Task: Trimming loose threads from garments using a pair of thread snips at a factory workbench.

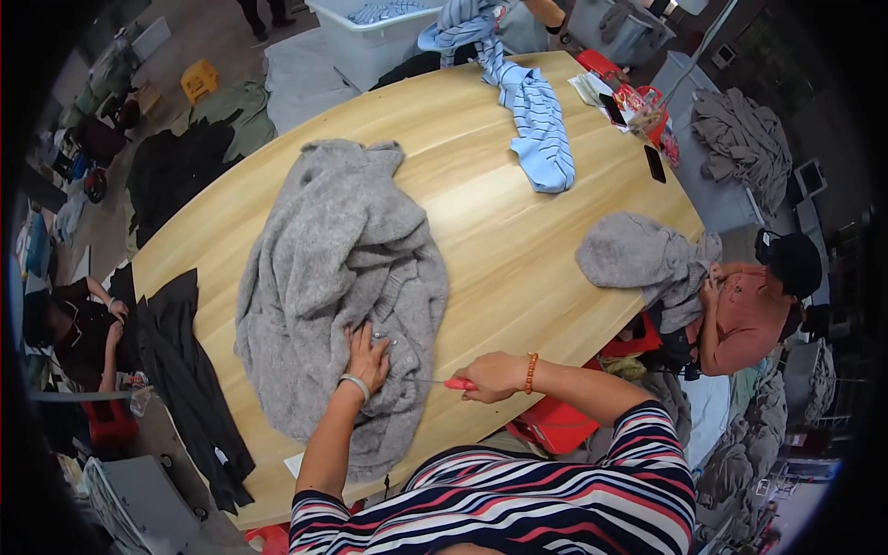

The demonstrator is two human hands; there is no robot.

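1 white bin (pixel 359 48): striped cloth (pixel 384 11) | left hand (pixel 368 363): spread on garment (pixel 319 250) | right hand (pixel 495 376): gripping tool (pixel 458 383)

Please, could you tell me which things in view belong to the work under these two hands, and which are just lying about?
In the work:
- fuzzy grey knit garment, under the left hand
- red-handled tool with thin metal tip, in the right hand

Lying about:
- black rectangular phone, on the pale wooden table
- yellow plastic stool, beyond the table

On table (pixel 518 268): two grey garments (pixel 324 240), one blue striped garment (pixel 538 125), one black garment (pixel 185 370). One red-handled tool (pixel 459 383).
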